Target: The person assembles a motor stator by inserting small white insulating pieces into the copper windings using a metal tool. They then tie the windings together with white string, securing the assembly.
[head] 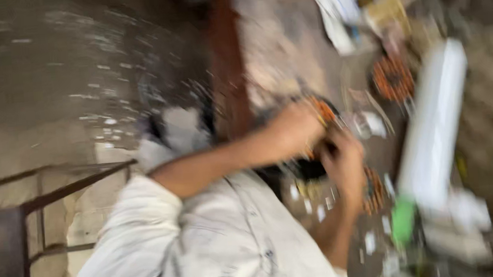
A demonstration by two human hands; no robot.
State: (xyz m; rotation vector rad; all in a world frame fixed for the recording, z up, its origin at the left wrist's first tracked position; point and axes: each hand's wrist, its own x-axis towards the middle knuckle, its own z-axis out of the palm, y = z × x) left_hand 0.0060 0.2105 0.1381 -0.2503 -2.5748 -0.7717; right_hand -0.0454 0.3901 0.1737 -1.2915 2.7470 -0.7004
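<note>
A blurred, tilted view of a person in a pale shirt over a littered floor. A long white tube lies alongside. Both hands meet on a dark round part wound with copper wire: left hand above, right hand below, fingers closed around it. The winding looks unfinished; another copper coil lies near.

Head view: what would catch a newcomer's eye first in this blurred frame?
Two bare hands meet mid-frame, the upper hand and the lower hand, around a dark round part with orange-brown windings; which is left or right is unclear. Right of them lies a long white tube, and another orange coil sits above.
</note>
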